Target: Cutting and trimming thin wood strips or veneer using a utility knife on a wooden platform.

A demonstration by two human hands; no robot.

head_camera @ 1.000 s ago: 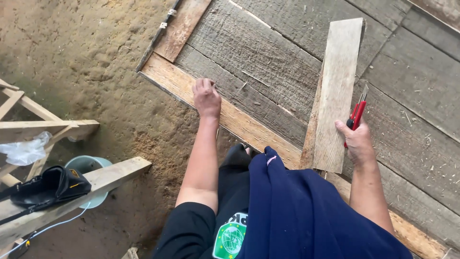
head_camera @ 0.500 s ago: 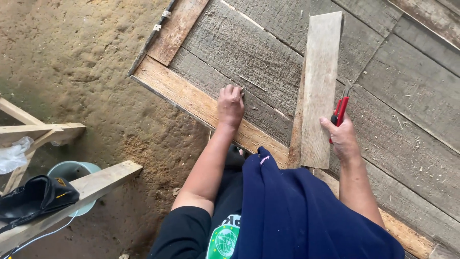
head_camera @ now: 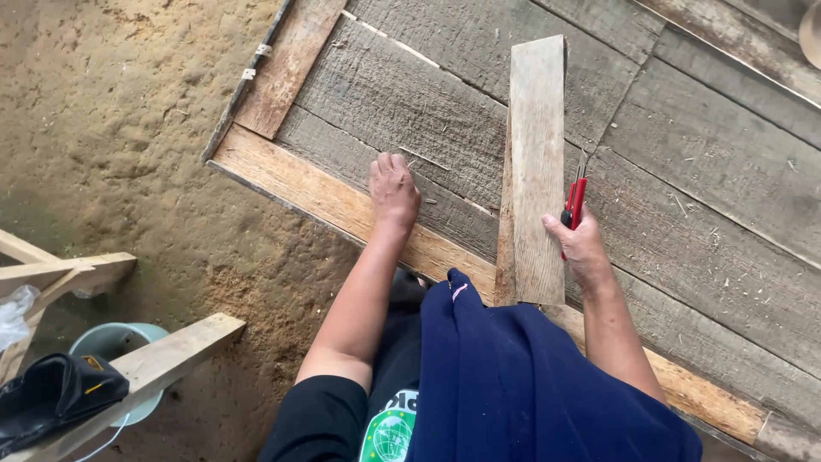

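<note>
Plank (head_camera: 536,162), loose and pale, lay lengthwise on the grey board floor (head_camera: 727,162) near its front edge, looked stiff, light and splintery, best gripped by its long edges, while I saw my right hand (head_camera: 581,248) clutching red cutters (head_camera: 575,204) and my left hand (head_camera: 393,188) flat on the boards.

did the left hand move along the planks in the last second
Yes. The left hand has gone from the pale edge beam up onto the grey planks, closer to the loose board.

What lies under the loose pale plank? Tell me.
The loose plank rests on grey floorboards, its near end over the pale edge beam. The right hand with red pliers sits beside it. Whatever's directly beneath is hidden.
</note>
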